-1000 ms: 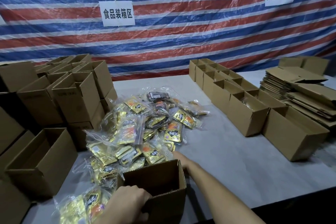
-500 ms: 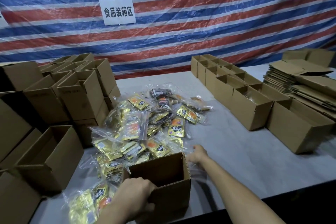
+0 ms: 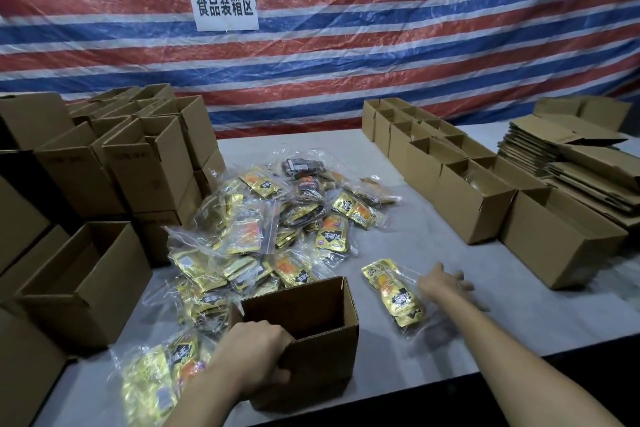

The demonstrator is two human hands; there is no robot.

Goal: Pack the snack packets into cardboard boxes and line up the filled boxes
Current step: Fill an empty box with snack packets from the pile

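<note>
Head view: an open brown cardboard box [image 3: 323, 362] stands at the near edge of a grey table [image 3: 446, 236], its flaps up. The left hand [image 3: 256, 354] grips the box's near-left rim, fingers curled over the edge and forearm reaching in from below.

Just right of the box lies a gold foil snack packet in clear plastic wrap [image 3: 391, 295], set apart from the main heap of gold and dark snack packets [image 3: 263, 229] behind the box. The right hand [image 3: 445, 284] hovers at the packet's right edge with fingers spread and blurred, arm stretched forward. Whether it touches the wrap cannot be told.

A row of open cardboard boxes [image 3: 474, 199] runs along the right, beside a stack of flattened cardboard [image 3: 568, 163]. Stacked brown boxes [image 3: 149, 166] crowd the left, before a red, white and blue striped tarpaulin [image 3: 346, 62].
</note>
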